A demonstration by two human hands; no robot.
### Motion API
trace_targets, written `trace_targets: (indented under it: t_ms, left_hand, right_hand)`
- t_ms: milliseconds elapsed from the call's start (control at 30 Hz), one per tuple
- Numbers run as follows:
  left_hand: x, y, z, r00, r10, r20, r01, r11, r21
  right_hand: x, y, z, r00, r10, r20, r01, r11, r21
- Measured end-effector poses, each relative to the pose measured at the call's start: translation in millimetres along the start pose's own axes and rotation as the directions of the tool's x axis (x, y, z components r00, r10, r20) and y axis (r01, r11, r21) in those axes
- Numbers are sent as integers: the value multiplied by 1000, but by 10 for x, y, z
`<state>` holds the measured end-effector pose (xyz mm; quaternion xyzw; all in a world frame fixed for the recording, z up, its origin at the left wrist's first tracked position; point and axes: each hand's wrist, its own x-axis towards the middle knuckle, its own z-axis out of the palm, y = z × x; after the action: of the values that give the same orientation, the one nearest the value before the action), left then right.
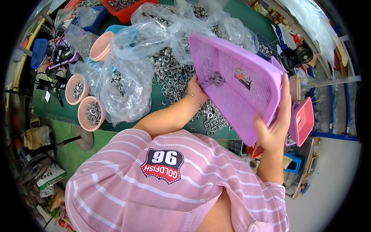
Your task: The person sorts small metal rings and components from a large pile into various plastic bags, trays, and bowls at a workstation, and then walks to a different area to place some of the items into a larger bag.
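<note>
A purple plastic basket [235,96] with mesh walls is held up, tilted, over the right part of the table. A small cluster of metal rings [217,79] lies in its left corner, and a dark label is on its inner wall. My right hand [275,118] grips its right end, fingers along the outer wall and thumb, slightly blurred, at the near rim. My left hand [197,91] is closed at the basket's left corner, with its fingers partly hidden by the rim. Just beside and below my left hand, a pile of loose metal rings [174,83] spreads over the green tabletop.
Clear plastic bags [129,91] of metal parts cover the table's left and back. Pink cups [91,113] of rings stand at the left edge. A red basket [125,12] is at the back; a pink-red bin [304,120] and a small black fan [303,55] are at right.
</note>
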<state>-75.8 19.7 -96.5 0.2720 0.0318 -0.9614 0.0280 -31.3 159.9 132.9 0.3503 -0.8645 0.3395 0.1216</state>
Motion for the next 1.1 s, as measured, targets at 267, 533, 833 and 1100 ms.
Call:
trace_targets:
  t_ms: [267, 533, 833, 1100]
  left_hand:
    - [79, 21, 157, 998, -30, 56, 36, 994, -108]
    - [288, 7, 33, 978, -166, 123, 182, 974, -133]
    - [193, -77, 131, 961, -267, 71, 274, 952, -137]
    - [117, 26, 226, 984, -178, -5, 177, 981, 72]
  right_hand:
    - [-114, -322, 38, 988, -146, 46, 153, 946, -287]
    - [-160, -363, -41, 990, -125, -66, 98, 943, -319]
    - [-701, 391, -826, 571, 598, -563, -361, 798, 482]
    - [-1840, 1922, -2130, -75, 818, -570, -28, 570, 821]
